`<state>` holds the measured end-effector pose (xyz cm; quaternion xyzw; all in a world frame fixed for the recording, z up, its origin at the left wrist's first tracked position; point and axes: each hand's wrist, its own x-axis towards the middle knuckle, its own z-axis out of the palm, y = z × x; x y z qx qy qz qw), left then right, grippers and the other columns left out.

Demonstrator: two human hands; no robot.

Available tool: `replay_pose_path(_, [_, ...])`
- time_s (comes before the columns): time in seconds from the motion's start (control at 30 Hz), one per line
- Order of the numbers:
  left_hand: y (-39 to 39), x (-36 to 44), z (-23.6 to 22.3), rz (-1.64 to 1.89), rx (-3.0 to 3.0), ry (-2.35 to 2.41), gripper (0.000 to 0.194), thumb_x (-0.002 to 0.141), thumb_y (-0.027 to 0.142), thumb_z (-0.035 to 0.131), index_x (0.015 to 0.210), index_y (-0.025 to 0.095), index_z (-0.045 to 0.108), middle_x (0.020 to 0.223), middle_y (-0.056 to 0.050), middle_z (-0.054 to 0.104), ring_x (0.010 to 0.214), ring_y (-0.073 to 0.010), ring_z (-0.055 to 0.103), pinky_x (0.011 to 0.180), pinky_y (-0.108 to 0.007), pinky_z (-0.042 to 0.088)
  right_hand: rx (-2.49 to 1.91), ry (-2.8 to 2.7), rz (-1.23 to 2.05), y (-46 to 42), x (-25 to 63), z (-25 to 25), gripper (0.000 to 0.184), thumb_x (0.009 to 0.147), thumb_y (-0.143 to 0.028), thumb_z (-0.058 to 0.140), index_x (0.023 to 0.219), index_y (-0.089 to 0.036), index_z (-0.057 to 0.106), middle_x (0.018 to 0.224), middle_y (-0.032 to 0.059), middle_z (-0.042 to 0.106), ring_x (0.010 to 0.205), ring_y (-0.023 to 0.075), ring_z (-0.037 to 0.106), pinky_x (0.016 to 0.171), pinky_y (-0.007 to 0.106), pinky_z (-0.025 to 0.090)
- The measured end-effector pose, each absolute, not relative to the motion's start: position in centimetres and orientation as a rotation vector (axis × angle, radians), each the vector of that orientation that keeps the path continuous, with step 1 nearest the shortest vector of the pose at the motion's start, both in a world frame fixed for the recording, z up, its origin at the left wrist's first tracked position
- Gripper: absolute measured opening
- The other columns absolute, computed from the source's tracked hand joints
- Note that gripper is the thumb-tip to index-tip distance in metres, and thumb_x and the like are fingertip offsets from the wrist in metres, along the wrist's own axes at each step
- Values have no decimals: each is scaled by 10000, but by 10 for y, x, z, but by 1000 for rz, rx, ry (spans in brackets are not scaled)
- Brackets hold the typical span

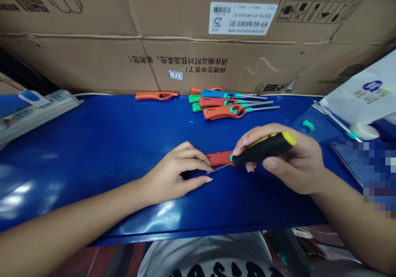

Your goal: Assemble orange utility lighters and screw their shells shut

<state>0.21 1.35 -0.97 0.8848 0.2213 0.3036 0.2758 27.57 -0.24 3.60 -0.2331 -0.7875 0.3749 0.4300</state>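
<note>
A screwdriver [262, 148] with a black and yellow handle sits in my right hand [297, 161], its thin shaft slanting down to the left. Its tip is beside the fingertips of my left hand [179, 172]. Between my hands a red utility lighter [220, 159] lies flat on the blue table. The fingers of my left hand are bent over its left end, while the thumb stays apart from it, below the screwdriver tip. My right hand and the screwdriver handle cover the lighter's right part.
Behind lies a pile of utility lighters [221, 113], beside a single orange lighter body [154, 96]. A large cardboard box [102, 62] backs the table [93, 145]. On the left is a power strip [40, 114]; rightward are a small teal piece [308, 125] and a white bag [365, 87].
</note>
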Motion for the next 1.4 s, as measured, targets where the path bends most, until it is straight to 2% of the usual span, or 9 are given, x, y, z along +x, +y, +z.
replay_pose_path(0.1, [13, 2, -9, 837, 2387, 662, 266, 878, 241, 783, 1135, 193, 734, 1148, -59, 735, 1053, -186, 641, 972, -344, 496, -596, -1805, 995, -3, 274, 32, 207, 997, -233, 616, 1197, -192, 646, 1017, 83, 730, 702, 138, 709, 579, 272, 605])
replay_pose_path(0.3, [13, 0, -8, 670, 2401, 877, 516, 826, 200, 735, 1326, 154, 614, 1261, -108, 661, 1175, -261, 584, 1052, -444, 469, -595, -1606, 884, 2, 266, 26, 186, 984, -239, 640, 1158, -175, 663, 944, 73, 746, 658, 150, 720, 491, 268, 589])
replay_pose_path(0.4, [12, 1, -10, 649, 2386, 872, 470, 852, 171, 684, 1317, 160, 610, 1196, -92, 682, 1106, -242, 604, 1013, -433, 483, -614, -1590, 821, 0, 260, 22, 210, 980, -239, 646, 1188, -215, 657, 922, 46, 753, 597, 138, 704, 469, 271, 581])
replay_pose_path(0.5, [9, 4, -13, 650, 2373, 810, 404, 909, 241, 694, 1301, 176, 617, 1166, -70, 698, 1072, -218, 614, 981, -394, 481, -625, -1607, 803, -4, 255, 19, 224, 980, -258, 647, 1204, -263, 651, 919, 28, 752, 540, 132, 676, 469, 294, 578])
replay_pose_path(0.63, [7, 7, -17, 621, 2409, 751, 421, 931, 317, 718, 1320, 193, 614, 1158, -56, 702, 1063, -210, 612, 967, -383, 458, -644, -1619, 808, -10, 251, 19, 226, 970, -282, 660, 1195, -292, 655, 911, 20, 750, 529, 141, 666, 442, 306, 556])
replay_pose_path(1.4, [9, 8, -16, 622, 2424, 718, 390, 940, 357, 712, 1293, 212, 635, 1169, -72, 715, 1055, -225, 617, 959, -390, 452, -678, -1735, 778, -11, 251, 19, 228, 947, -302, 686, 1167, -275, 628, 894, 18, 751, 538, 131, 657, 483, 280, 559])
